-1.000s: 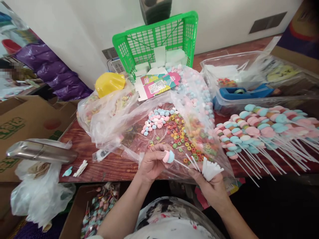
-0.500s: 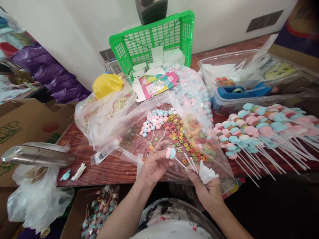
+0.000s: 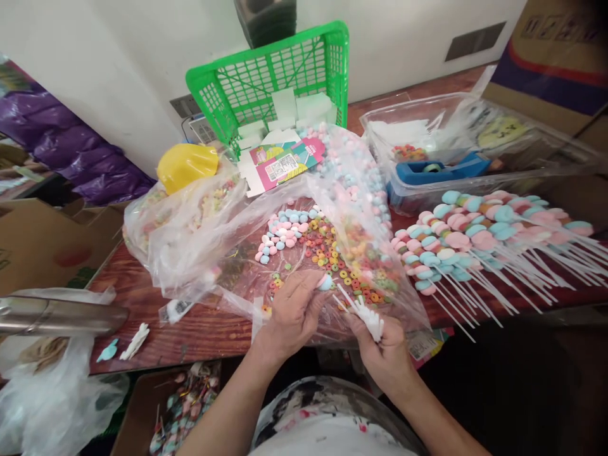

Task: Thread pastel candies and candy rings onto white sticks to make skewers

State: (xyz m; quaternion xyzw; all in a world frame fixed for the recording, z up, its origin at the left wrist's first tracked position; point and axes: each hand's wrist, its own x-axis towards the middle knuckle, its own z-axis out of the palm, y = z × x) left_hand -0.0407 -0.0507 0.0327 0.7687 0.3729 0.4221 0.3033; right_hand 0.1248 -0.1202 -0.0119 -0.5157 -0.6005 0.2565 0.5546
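Note:
Pinched in the fingers of my left hand (image 3: 292, 310) is a pink and blue marshmallow (image 3: 325, 282). My right hand (image 3: 392, 348) is closed around a bundle of thin white sticks (image 3: 369, 318), whose tips point toward the marshmallow. Whether one stick is inside the marshmallow, I cannot tell. Beyond both hands, loose pink, blue and white marshmallows (image 3: 285, 233) lie on clear plastic beside many coloured rings (image 3: 327, 250). To the right is a pile of marshmallow skewers (image 3: 468, 237), their white sticks pointing toward me.
A green basket (image 3: 270, 66) stands tilted at the back, with a printed card (image 3: 284, 164) before it. At the right back is a clear tub (image 3: 427, 183) holding a blue tape dispenser (image 3: 441, 170). A steel flask (image 3: 61, 315) lies at the left edge.
My left hand has turned so its back covers more of the marshmallow. The sticks in my right hand have shifted left, closer to it. The whole view has moved slightly.

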